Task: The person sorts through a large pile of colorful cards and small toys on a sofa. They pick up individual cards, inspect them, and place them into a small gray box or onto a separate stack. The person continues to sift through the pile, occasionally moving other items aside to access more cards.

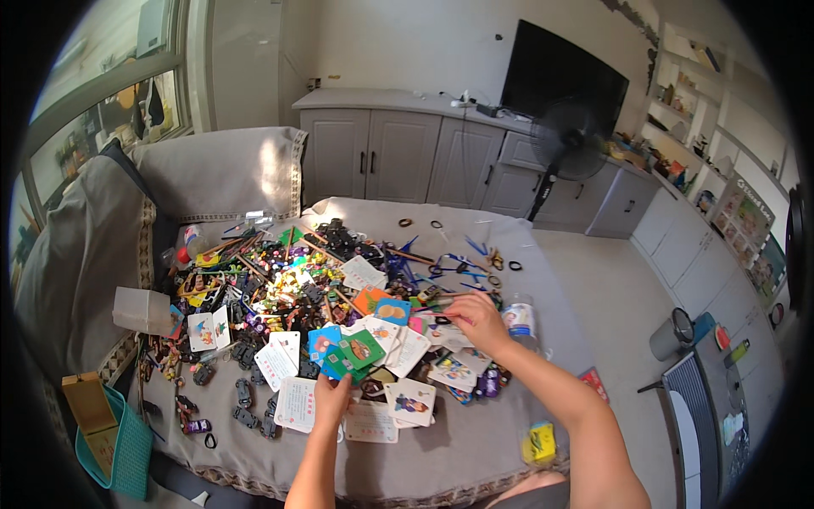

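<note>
My left hand (331, 400) is closed on a few picture cards, among them a green card (359, 349) and a blue one (323, 339). Right of it, above the heap, my right hand (479, 324) has its fingers pinched together; whatever lies between the fingertips is too small to tell. White cards (410, 351) with drawings spread between the hands, and a card with a figure on it (412, 401) lies in front of them. Toy cars (245, 392), pencils and small colourful figures make up the large heap (288, 280) beyond my left hand.
A clear plastic jar (519, 319) stands right of my right forearm, with a yellow packet (540, 443) nearer me. A translucent box (142, 310) and a teal basket (127, 450) are at the left. Blue pens and hair ties (515, 265) lie at the far right. A fan (570, 140) stands beyond.
</note>
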A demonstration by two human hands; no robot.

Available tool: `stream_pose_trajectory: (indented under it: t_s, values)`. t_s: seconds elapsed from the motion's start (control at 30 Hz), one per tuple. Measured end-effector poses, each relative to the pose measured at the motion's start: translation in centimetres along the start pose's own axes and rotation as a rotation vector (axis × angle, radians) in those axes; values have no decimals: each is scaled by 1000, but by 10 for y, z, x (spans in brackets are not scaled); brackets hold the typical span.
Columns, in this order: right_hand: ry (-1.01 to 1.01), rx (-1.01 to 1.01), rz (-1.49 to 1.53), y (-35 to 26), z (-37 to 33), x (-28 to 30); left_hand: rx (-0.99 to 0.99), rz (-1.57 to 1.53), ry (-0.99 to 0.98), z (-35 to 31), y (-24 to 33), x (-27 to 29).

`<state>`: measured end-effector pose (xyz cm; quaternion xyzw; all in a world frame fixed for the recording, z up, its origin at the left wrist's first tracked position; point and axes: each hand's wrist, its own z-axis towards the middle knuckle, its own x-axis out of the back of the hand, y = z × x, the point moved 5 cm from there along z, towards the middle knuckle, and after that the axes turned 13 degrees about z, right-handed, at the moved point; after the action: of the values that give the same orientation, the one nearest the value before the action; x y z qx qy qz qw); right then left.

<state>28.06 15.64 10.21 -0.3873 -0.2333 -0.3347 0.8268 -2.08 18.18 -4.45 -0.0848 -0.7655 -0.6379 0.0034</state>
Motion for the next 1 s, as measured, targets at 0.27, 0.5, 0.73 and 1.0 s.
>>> stream_pose_trajectory:
  t_s: [0.27,0.5,0.73,1.0]
  values:
    - [167,-581,365,-77,-128,99,-131,1185,261,-47,48,24]
    - [220,-739,702,-120,-239,117,-613,361,-464,-199,128,-117]
    - [434,-688,1007,-133,-295,122,-453,261,-740,-274,88,-218]
    - [947,-535,807,-34,-368,178,-1127,794,-637,-311,124,-303]
